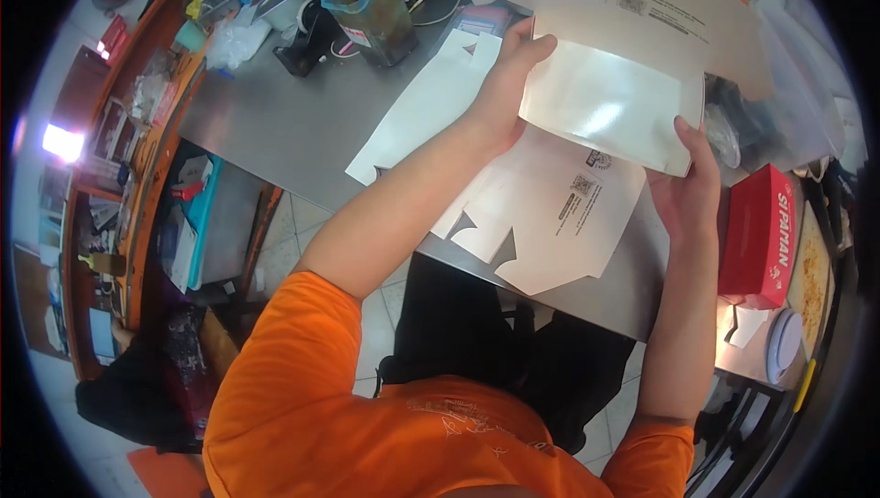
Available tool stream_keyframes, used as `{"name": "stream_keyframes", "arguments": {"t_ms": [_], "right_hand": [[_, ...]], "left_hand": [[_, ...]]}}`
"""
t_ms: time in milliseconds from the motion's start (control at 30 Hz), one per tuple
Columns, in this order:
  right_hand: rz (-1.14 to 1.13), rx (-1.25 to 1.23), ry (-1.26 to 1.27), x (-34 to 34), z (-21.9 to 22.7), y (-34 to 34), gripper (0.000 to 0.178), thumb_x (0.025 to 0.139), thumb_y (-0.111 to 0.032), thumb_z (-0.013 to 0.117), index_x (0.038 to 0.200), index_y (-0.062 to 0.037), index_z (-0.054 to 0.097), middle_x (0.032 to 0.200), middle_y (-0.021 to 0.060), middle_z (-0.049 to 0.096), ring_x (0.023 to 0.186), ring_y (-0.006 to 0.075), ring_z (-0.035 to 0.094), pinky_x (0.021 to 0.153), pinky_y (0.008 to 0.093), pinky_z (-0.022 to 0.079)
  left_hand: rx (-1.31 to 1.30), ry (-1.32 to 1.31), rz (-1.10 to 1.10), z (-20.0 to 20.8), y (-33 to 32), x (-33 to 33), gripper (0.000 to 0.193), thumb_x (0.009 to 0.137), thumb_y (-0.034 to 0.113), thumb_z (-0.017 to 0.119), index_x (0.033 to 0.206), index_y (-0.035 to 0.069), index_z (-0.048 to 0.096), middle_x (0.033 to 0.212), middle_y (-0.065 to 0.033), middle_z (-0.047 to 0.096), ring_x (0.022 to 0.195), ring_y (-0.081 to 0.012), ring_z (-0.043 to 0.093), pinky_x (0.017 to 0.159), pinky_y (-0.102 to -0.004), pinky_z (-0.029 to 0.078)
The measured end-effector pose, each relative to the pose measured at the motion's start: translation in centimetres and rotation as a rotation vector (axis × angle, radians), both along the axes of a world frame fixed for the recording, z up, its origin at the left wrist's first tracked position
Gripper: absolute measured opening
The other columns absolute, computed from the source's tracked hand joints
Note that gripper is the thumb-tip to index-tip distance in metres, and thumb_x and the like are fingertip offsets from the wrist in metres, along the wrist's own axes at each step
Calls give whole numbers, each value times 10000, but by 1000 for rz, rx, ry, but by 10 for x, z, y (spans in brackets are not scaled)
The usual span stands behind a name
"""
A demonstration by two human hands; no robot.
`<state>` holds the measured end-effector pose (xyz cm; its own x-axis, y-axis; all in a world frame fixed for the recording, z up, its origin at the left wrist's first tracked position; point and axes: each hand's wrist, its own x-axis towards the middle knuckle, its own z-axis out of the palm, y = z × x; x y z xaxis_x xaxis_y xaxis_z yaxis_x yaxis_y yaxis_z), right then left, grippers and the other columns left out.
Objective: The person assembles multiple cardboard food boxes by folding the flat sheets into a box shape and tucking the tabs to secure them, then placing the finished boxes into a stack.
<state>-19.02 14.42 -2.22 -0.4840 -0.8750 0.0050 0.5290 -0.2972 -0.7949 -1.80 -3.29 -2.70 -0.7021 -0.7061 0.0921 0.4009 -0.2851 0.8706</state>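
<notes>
Left hand [504, 81]: from my feed I see it gripping the carton [596, 99] at its far left corner, thumb over the rim.
Right hand [694, 182]: grasping the carton's near right side, thumb against the edge; I can't make out its other fingers.
Carton position: open, glossy pale inside, held up between both hands above the desk [275, 104].
Printed sheet [573, 214]: notched cardboard, lying below the carton.
Red box [756, 241]: right of the right forearm.
Blue tub [371, 16]: on the desk's far side.
</notes>
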Motion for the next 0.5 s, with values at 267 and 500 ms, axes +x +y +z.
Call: {"name": "stream_keyframes", "arguments": {"t_ms": [267, 500], "right_hand": [[-118, 48, 31, 8, 3, -3, 634, 1013, -216, 621, 1584, -47, 402, 1468, 108, 570, 1361, 230, 548, 1146, 407, 432], [-35, 24, 40, 8, 1, -2, 750, 967, -214, 648, 1631, -106, 318, 1535, 104, 477, 1449, 257, 456, 1234, 457, 330]], "left_hand": [[18, 17, -117, -4, -8, 3, 711, 1011, 449, 612, 1535, 53, 340, 1460, -132, 513, 1394, -258, 504, 1158, -423, 416], [6, 71, -97, -6, -15, 1, 717, 1019, 442, 604, 1567, 84, 312, 1471, -116, 503, 1412, -244, 482, 1164, -411, 405]]}}
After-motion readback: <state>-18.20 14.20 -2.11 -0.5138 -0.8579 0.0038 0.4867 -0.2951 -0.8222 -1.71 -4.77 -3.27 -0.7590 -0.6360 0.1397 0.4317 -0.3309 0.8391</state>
